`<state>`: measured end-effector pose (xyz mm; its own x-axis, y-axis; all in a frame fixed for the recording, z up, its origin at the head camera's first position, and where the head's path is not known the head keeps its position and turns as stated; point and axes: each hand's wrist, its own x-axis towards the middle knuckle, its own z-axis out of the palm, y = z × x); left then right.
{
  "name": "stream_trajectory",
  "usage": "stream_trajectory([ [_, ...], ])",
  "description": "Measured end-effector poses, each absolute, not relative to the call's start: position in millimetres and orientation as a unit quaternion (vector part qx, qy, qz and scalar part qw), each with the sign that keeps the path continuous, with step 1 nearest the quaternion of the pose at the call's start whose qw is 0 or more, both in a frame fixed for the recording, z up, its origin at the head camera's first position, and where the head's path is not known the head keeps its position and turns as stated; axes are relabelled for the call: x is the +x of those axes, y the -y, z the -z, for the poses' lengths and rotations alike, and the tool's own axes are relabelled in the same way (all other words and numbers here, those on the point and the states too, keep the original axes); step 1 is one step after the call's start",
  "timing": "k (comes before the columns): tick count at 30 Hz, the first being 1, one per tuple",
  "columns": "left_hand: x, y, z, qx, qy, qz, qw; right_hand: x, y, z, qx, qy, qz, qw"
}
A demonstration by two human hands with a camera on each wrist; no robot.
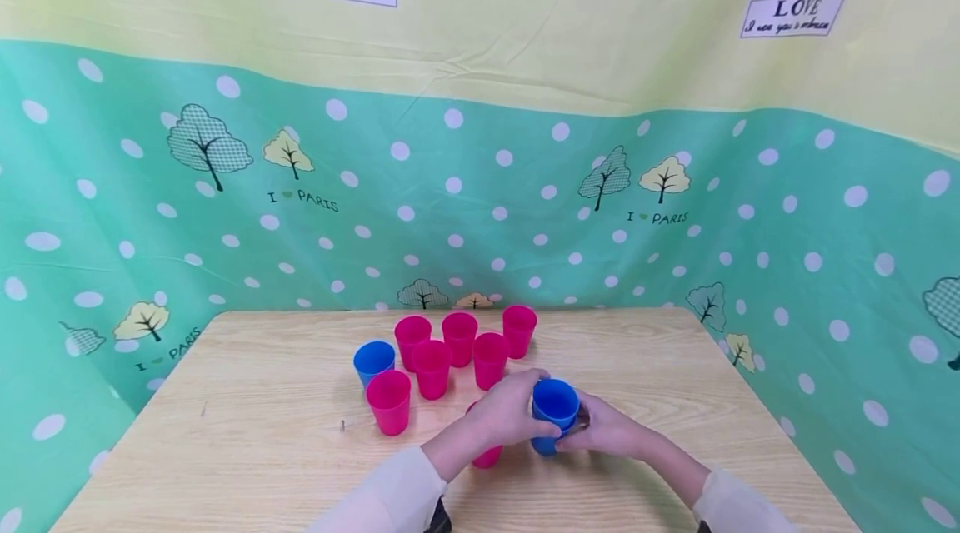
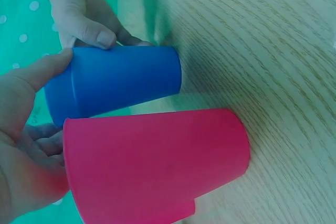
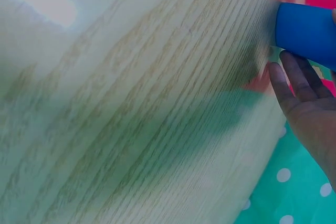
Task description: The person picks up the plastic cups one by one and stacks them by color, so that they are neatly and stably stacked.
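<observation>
Two blue cups (image 1: 555, 401) appear nested upright, a rim line showing below the top edge. My left hand (image 1: 513, 412) grips the upper cup near its rim, its thumb on the near side. From the other side my right hand (image 1: 607, 426) holds the blue cups lower down, with thumb and fingers on opposite sides. In the left wrist view, a pink cup (image 2: 157, 161) stands close beside the blue pair, next to my left palm. The left forearm partly hides this pink cup (image 1: 487, 456) in the head view.
Several pink cups (image 1: 431, 371) stand upright in a loose group left of and behind the hands. Another blue cup (image 1: 374, 360) is at the group's left, partly behind a pink cup (image 1: 388, 404). A patterned cloth (image 1: 450, 183) hangs behind the wooden table (image 1: 247, 425).
</observation>
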<state>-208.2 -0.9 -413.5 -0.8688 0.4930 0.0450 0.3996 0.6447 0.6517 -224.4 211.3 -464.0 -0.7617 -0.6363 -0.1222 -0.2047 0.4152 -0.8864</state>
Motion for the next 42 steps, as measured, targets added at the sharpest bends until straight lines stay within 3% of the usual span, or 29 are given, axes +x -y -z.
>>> stream_trajectory([
  [26,-210.5,5.7,416.0,0.231,-0.907,-0.341,0.087,-223.9,-207.1,458.3,-0.243,-0.816,0.486,0.196],
  [33,-210.1,33.0,404.0,0.234,-0.888,-0.386,0.088,-219.6,-206.4,455.0,-0.227,-0.826,0.477,0.197],
  [42,-210.2,85.5,375.4,0.193,-0.891,-0.409,0.038,-221.8,-206.0,453.9,-0.221,-0.830,0.472,0.199],
])
